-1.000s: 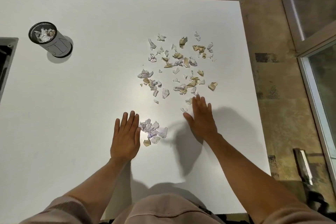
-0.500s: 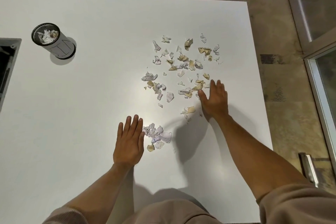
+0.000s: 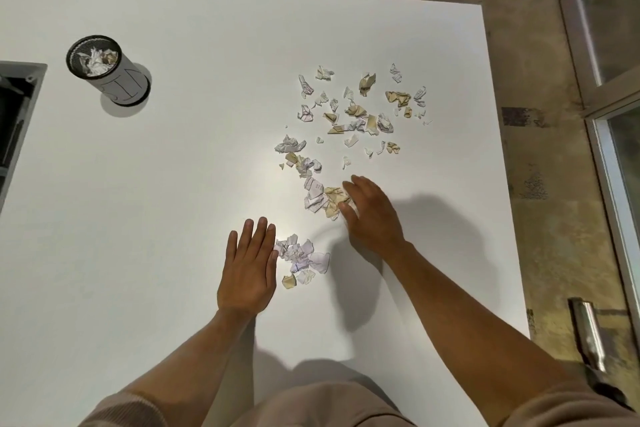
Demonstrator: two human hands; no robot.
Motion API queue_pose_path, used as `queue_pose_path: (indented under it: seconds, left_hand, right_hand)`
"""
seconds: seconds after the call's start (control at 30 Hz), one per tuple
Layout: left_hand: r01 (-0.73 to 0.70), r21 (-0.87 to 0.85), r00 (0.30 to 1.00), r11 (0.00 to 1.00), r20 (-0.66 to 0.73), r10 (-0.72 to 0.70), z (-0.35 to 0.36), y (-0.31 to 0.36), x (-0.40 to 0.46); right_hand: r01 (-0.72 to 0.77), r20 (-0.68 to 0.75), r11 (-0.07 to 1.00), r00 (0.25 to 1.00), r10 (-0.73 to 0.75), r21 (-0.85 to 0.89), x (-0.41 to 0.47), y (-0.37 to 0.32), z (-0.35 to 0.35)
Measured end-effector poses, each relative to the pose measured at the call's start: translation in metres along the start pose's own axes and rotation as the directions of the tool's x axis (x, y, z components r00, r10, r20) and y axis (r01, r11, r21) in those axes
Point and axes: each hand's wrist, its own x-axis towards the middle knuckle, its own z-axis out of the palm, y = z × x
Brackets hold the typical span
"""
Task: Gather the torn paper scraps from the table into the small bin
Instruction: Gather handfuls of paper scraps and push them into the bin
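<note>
We are laying our left hand (image 3: 247, 272) flat as a wall beside the small pile (image 3: 301, 258), gripping nothing, while our cupped, open right hand (image 3: 372, 215) is raking scraps (image 3: 325, 198) toward that pile (the bin (image 3: 107, 71) sits far left of it on the bench (image 3: 138, 218)).

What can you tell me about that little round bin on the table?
The small bin is a grey cylinder with a dark rim and faint line markings on its side. It stands upright near the table's far left, apart from both hands. It already holds crumpled white and tan paper scraps. Nothing but the table touches it.
</note>
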Motion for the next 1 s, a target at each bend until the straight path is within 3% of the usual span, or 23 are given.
queue_pose_path:
  seconds: [0.07, 0.2, 0.3, 0.47, 0.57, 0.73, 0.8, 0.9, 1.0]
  left_hand:
    - [-0.003, -0.002, 1.000, 1.000, 0.000, 0.003, 0.000, 0.000, 0.000]
    - [-0.005, -0.001, 1.000, 1.000, -0.001, 0.005, 0.001, -0.002, 0.001]
    - [-0.009, 0.007, 1.000, 1.000, 0.006, 0.009, 0.002, -0.002, 0.000]
    - [-0.006, -0.001, 1.000, 1.000, 0.010, 0.006, 0.000, -0.001, 0.001]
    - [-0.014, -0.014, 1.000, 1.000, 0.010, 0.014, -0.002, -0.001, 0.000]
    - [0.007, -0.132, 1.000, 0.991, 0.002, -0.007, -0.008, 0.003, 0.001]
    - [0.033, -0.214, 0.999, 0.976, 0.006, -0.032, -0.013, 0.007, 0.005]
    - [0.027, -0.338, 0.997, 0.941, 0.073, -0.002, -0.022, 0.018, 0.016]
    - [-0.066, -0.339, 0.970, 0.938, 0.200, 0.141, -0.029, 0.029, 0.031]
  right_hand:
    - [-0.035, -0.041, 0.999, 0.999, 0.035, 0.001, 0.009, -0.005, -0.005]
    - [0.263, -0.036, 0.950, 0.961, -0.273, -0.167, 0.006, -0.016, 0.003]
    - [0.215, 0.058, 0.968, 0.976, -0.210, -0.125, -0.017, -0.028, 0.014]
    - [0.268, 0.048, 0.960, 0.963, -0.265, -0.076, -0.050, -0.038, 0.018]
    - [0.150, -0.039, 0.983, 0.987, -0.155, -0.110, -0.055, -0.033, 0.004]
    - [-0.266, -0.096, 0.929, 0.964, 0.250, -0.258, -0.055, -0.006, -0.019]
    - [-0.232, -0.094, 0.931, 0.972, 0.214, -0.283, -0.058, -0.008, -0.019]
    - [0.020, -0.110, 0.921, 0.992, -0.069, -0.390, -0.063, -0.017, -0.008]
    - [-0.023, -0.058, 0.972, 0.998, 0.009, -0.234, -0.064, -0.036, 0.000]
